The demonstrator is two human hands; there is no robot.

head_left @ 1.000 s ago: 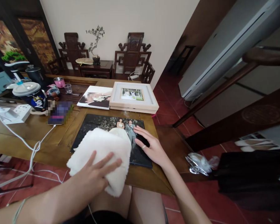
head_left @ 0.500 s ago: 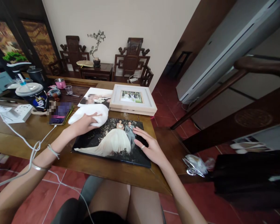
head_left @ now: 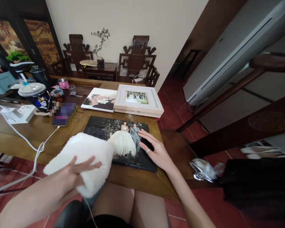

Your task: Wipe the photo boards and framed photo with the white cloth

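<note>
A dark wedding photo panel (head_left: 123, 139) lies flat near the table's front edge. My left hand (head_left: 78, 174) holds a fluffy white cloth (head_left: 87, 152), its fingers spread over the top of it. The cloth covers the panel's lower left corner and hangs over the table edge. My right hand (head_left: 155, 150), with a ring on one finger, rests at the panel's right side, fingers stretched out and nothing in them.
Behind the panel lie a white framed photo (head_left: 139, 107) and another photo print (head_left: 99, 106). To the left are a phone (head_left: 64, 115) on a cable, a lidded cup (head_left: 39, 98) and a power strip (head_left: 25, 114). A wooden chair (head_left: 232, 126) stands at right.
My left hand has drawn the white cloth from the panel's upper left toward me, down past its lower left edge. My right hand stays at the panel's right side.
</note>
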